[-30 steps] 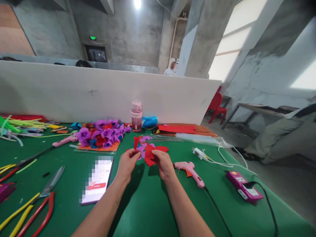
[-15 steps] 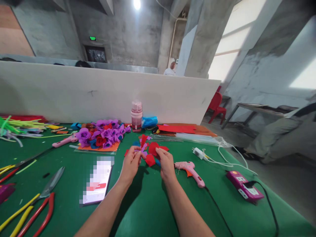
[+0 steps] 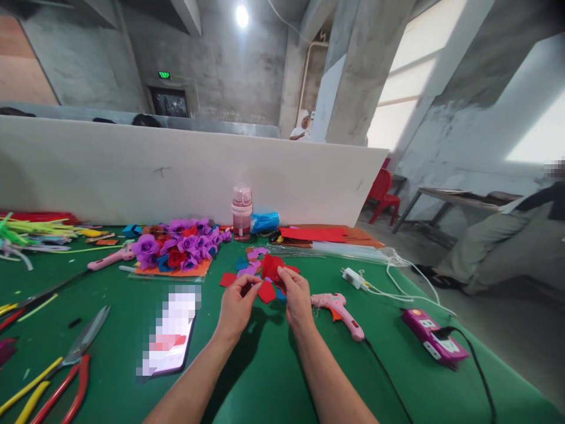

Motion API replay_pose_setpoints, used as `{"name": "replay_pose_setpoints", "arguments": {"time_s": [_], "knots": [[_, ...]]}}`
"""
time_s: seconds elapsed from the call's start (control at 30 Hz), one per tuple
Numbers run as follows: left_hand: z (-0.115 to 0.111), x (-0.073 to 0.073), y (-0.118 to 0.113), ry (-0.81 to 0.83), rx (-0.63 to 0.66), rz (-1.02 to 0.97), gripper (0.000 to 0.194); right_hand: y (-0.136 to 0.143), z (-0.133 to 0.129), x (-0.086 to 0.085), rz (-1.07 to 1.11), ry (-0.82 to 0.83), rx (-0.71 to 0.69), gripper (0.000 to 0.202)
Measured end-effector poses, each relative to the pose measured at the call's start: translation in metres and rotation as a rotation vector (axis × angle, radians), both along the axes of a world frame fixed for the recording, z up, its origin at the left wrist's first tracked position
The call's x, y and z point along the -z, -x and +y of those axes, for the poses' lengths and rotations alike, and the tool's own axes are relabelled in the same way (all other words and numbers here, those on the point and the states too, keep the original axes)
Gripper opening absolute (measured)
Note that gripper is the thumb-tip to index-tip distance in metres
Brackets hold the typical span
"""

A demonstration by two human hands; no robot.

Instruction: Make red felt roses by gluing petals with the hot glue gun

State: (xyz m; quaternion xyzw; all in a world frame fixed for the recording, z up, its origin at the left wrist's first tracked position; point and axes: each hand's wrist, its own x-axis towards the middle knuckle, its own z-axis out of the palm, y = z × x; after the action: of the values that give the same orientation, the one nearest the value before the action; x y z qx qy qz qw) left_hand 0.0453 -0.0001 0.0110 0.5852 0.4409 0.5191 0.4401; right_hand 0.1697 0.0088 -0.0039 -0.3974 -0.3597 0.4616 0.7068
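Observation:
A red petal-shaped piece point(image 3: 271, 268) is pinched between the thumb and fingers of my right hand point(image 3: 297, 299), raised over the table. Close by on the left, my left hand point(image 3: 238, 303) is closed in a pinch. What its fingertips hold, if anything, is too small to make out. Beneath and around both hands lie loose cut pieces: a red piece point(image 3: 267, 292) between them, another red piece point(image 3: 228, 279) beyond my left hand, and several purple pieces point(image 3: 249, 270). Just right of my right hand rests a pink glue gun point(image 3: 339, 309).
Finished purple, red and blue flowers point(image 3: 185, 244) are heaped at the back left. A phone point(image 3: 170, 335) and large scissors point(image 3: 82, 347) lie left. A pink bottle point(image 3: 242, 215) stands by the white partition point(image 3: 185, 171). A purple power block point(image 3: 435, 338) with cords lies right.
The red and purple pieces that were at my left fingertips no longer show there. The red petal in my right hand has turned and shifted slightly. The whole view has moved a little.

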Motion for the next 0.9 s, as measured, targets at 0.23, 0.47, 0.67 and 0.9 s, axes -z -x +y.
{"name": "replay_pose_setpoints", "arguments": {"time_s": [0.23, 0.47, 0.67, 0.9], "knots": [[-0.0006, 0.0028, -0.0018, 0.037, 0.027, -0.006, 0.019, 0.0009, -0.0014, -0.0026, -0.033, 0.011, -0.016, 0.024], [-0.0003, 0.0048, -0.0024, 0.099, 0.017, -0.055, 0.02, 0.0032, -0.0028, -0.0046, -0.096, 0.018, -0.001, 0.028], [0.0004, 0.0041, -0.0028, 0.128, 0.023, -0.109, 0.018, 0.0035, -0.0051, -0.004, -0.226, -0.01, 0.108, 0.033], [0.0008, 0.0055, -0.0044, 0.179, 0.045, -0.215, 0.021, 0.0069, -0.0058, -0.0024, -0.282, -0.014, 0.111, 0.034]]}}
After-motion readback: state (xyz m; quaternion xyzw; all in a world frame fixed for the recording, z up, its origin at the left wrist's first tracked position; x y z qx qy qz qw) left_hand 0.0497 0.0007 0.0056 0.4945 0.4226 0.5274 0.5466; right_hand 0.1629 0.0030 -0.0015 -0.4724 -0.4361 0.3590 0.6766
